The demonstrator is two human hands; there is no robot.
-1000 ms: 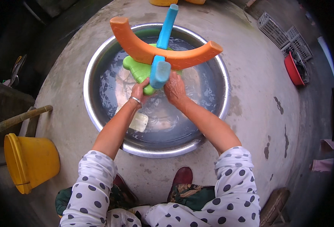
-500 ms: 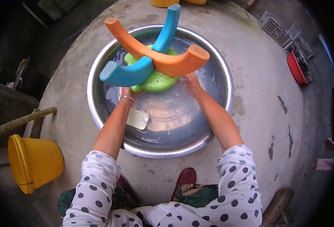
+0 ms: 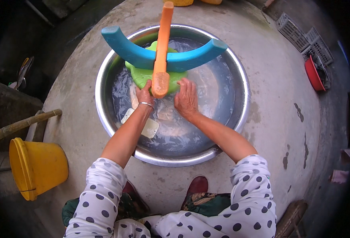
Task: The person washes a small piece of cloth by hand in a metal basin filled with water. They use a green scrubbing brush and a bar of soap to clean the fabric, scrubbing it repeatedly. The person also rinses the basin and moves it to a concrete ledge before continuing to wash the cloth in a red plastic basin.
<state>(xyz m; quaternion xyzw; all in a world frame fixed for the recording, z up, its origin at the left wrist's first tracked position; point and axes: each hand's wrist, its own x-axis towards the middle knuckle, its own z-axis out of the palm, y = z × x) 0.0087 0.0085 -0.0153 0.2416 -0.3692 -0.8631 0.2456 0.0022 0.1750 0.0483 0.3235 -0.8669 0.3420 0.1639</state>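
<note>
A small plastic stool (image 3: 143,76) lies upside down in a wide metal basin (image 3: 99,89) of water. Its green seat is down in the water, and its curved blue and orange legs point up. My left hand (image 3: 144,95) grips the near edge of the seat beside the near orange leg, thumb uppermost. On the seat's near right edge, the bent fingers of my right hand (image 3: 187,98) hold on. A pale flat piece (image 3: 150,129) with rounded corners lies in the water, partly hidden by my left forearm.
A yellow bucket (image 3: 50,166) lies tilted at the left, below a bamboo pole (image 3: 22,127). Grey plastic crates (image 3: 292,31) and a red basin (image 3: 314,73) stand at the far right. Yellow containers (image 3: 181,2) show at the top edge. The concrete floor (image 3: 270,119) has wet patches.
The stool has turned about a quarter turn, so an orange leg now points toward me and the blue legs spread sideways. Both hands have shifted along the seat's edge, closer together.
</note>
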